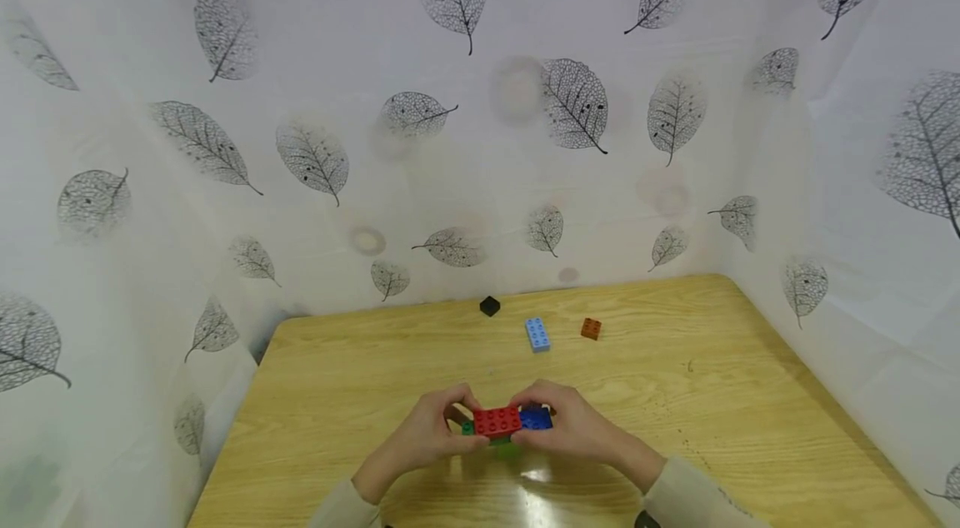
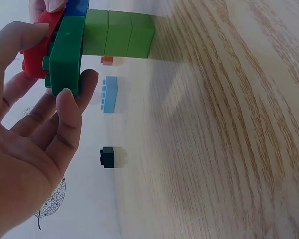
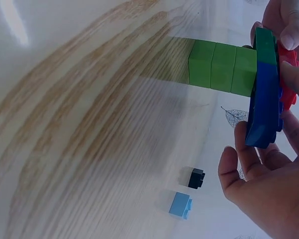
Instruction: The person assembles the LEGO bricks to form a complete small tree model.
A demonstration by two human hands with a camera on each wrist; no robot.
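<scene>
Both hands hold one brick assembly just above the wooden table (image 1: pixel 352 378), near its front edge. My left hand (image 1: pixel 431 432) grips the end with the dark green brick (image 2: pixel 67 55), thumb on the red brick (image 1: pixel 497 420) on top. At the other end my right hand (image 1: pixel 577 428) grips the blue brick (image 3: pixel 264 109). A column of light green bricks (image 2: pixel 118 34) sticks out from the underside toward the table. In the right wrist view the light green column (image 3: pixel 222 67) reaches the tabletop.
Three loose bricks lie farther back on the table: a black one (image 1: pixel 490 306), a light blue one (image 1: pixel 537 335) and a small orange one (image 1: pixel 591 329). A white leaf-print curtain (image 1: pixel 480 136) closes off the back and both sides.
</scene>
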